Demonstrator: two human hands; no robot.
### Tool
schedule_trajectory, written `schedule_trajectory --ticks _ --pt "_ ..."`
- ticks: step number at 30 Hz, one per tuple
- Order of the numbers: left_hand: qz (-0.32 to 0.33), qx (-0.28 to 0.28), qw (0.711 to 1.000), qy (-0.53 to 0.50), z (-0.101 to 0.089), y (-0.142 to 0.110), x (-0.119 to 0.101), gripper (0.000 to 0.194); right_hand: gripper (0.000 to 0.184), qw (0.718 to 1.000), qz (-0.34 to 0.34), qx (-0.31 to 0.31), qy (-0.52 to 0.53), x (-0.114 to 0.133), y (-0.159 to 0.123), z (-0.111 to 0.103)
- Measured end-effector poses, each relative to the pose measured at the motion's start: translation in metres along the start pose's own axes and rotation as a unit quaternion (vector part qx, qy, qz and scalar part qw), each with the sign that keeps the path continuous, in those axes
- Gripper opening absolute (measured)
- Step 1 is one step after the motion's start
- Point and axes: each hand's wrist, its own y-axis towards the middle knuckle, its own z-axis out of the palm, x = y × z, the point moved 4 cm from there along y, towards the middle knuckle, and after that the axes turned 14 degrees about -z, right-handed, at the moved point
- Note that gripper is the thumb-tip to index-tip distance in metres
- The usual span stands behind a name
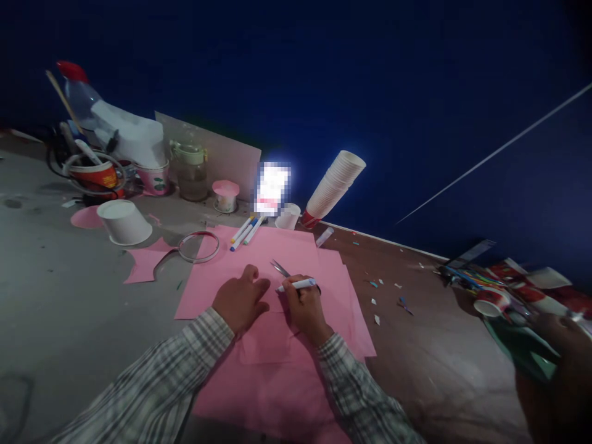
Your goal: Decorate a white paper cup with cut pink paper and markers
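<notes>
My right hand is closed around a white marker, its tip pointing left, close above the pink paper. Scissors lie partly hidden under that hand, with their blades showing. My left hand rests on the sheets just to the left, fingers apart and holding nothing. Beyond both hands, several capped markers lie at the far edge of the paper. A clear ring overlaps the paper's left edge, beside a cut pink scrap.
A phone with a bright screen and a leaning stack of paper cups stand behind. Left are an upturned white tub, a glass jar and a red pot of tools. Blurred at right, another person's hand is near cups.
</notes>
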Motion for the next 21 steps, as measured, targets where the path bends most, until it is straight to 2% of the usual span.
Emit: schedule_trajectory --ticks 8,13,15,17,19,21 --pt "0.000 -0.006 1.000 -0.008 0.002 0.000 0.000 0.026 0.027 0.998 -0.031 0.021 -0.051 0.003 0.001 0.003" --pt "-0.001 -0.011 1.000 -0.013 0.001 -0.001 0.001 0.028 0.026 1.000 0.003 0.019 0.004 -0.001 0.000 0.003" --pt "0.001 -0.011 1.000 -0.023 0.002 -0.001 0.002 0.030 0.024 0.998 0.034 -0.018 0.056 -0.003 -0.001 -0.003" --pt "0.003 -0.016 0.998 -0.053 0.005 -0.001 0.003 0.033 0.025 0.984 0.084 -0.093 0.125 -0.008 -0.003 -0.012" --pt "0.008 -0.036 0.992 -0.118 0.005 0.001 0.006 0.037 0.028 0.955 0.132 -0.169 0.203 -0.012 -0.005 -0.021" --pt "0.014 -0.070 0.976 -0.206 0.001 0.003 0.009 0.041 0.030 0.921 0.161 -0.220 0.279 -0.016 -0.006 -0.026"
